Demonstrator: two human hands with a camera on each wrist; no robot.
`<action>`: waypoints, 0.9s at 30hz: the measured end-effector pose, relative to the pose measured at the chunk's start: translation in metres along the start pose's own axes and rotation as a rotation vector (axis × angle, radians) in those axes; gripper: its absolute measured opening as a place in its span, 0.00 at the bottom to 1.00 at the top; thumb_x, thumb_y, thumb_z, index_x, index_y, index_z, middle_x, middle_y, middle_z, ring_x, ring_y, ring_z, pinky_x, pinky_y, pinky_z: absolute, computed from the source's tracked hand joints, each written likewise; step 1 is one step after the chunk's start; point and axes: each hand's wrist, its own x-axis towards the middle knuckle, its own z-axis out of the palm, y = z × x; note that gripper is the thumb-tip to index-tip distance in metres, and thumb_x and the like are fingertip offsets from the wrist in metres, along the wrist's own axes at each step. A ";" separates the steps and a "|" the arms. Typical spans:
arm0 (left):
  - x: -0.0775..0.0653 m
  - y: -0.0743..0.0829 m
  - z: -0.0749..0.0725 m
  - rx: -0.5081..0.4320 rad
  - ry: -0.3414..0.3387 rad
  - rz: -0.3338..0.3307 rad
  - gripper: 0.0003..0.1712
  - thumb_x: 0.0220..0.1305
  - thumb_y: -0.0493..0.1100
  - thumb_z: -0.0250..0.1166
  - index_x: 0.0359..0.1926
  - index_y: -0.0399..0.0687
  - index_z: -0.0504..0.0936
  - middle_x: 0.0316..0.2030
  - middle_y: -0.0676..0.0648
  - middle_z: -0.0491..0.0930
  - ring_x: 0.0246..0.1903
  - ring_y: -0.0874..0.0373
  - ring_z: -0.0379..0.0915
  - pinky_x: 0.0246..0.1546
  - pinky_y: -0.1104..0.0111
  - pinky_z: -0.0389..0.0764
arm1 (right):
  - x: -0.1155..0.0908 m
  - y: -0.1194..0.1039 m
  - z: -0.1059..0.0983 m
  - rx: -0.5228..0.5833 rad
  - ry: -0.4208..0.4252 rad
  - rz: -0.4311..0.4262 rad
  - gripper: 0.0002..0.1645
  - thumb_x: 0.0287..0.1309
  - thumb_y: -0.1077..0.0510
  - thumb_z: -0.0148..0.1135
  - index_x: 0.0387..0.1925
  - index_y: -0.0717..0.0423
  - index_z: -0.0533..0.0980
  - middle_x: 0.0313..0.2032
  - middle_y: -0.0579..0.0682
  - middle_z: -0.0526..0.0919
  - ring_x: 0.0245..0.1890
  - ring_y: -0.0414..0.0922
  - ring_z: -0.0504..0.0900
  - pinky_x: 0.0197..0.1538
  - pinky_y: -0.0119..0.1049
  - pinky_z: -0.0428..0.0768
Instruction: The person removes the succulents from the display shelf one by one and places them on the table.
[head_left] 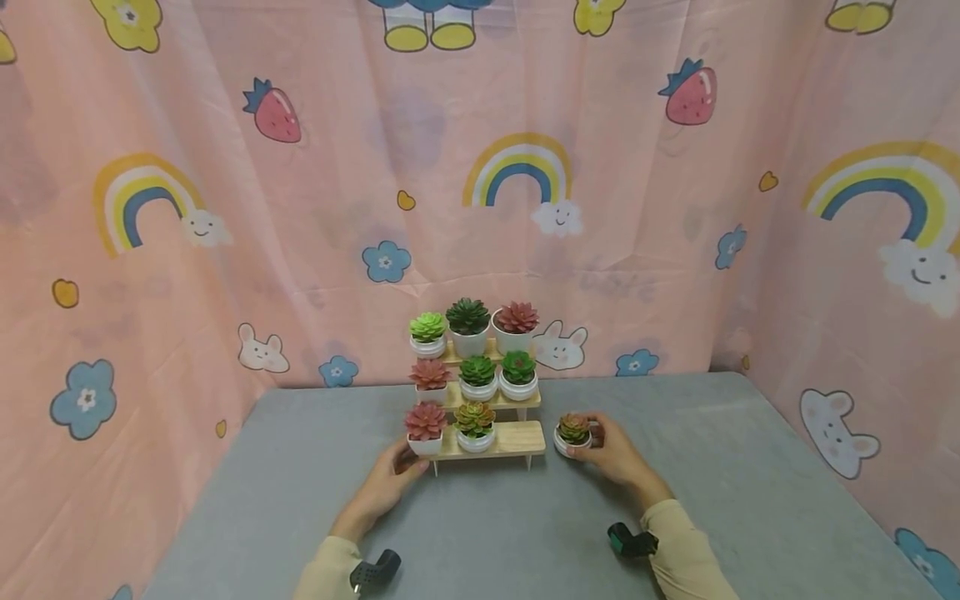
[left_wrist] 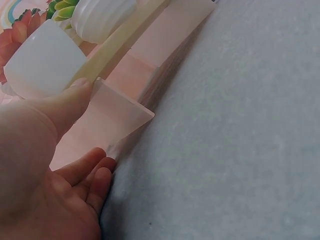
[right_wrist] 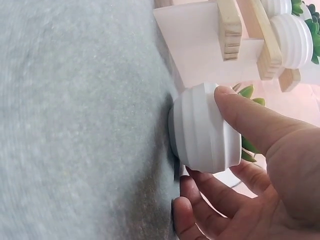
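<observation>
A wooden three-tier stand (head_left: 519,437) with clear legs holds potted succulents in rows. My left hand (head_left: 386,481) is at the left end of its lowest board. In the left wrist view the thumb (left_wrist: 75,102) rests against the board's end, and the other fingers lie loosely bent by the clear leg. To the right of the stand, my right hand (head_left: 619,457) grips a small reddish-green succulent (head_left: 573,427) by its ribbed white pot (right_wrist: 202,130), thumb on one side and fingers on the other. The pot's base is right at the grey tabletop.
On the lowest board are a red succulent (head_left: 425,421) and a yellow-green one (head_left: 475,421), left of a bare stretch of wood. The upper two boards carry several more pots. A pink patterned curtain (head_left: 337,225) hangs behind the grey table (head_left: 480,533).
</observation>
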 end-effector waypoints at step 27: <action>-0.001 0.000 -0.001 0.004 -0.008 -0.009 0.32 0.71 0.43 0.64 0.72 0.43 0.68 0.67 0.37 0.74 0.67 0.42 0.70 0.57 0.74 0.75 | -0.009 -0.043 -0.019 -0.084 0.022 0.015 0.42 0.64 0.50 0.68 0.72 0.59 0.62 0.70 0.70 0.66 0.67 0.68 0.67 0.63 0.65 0.72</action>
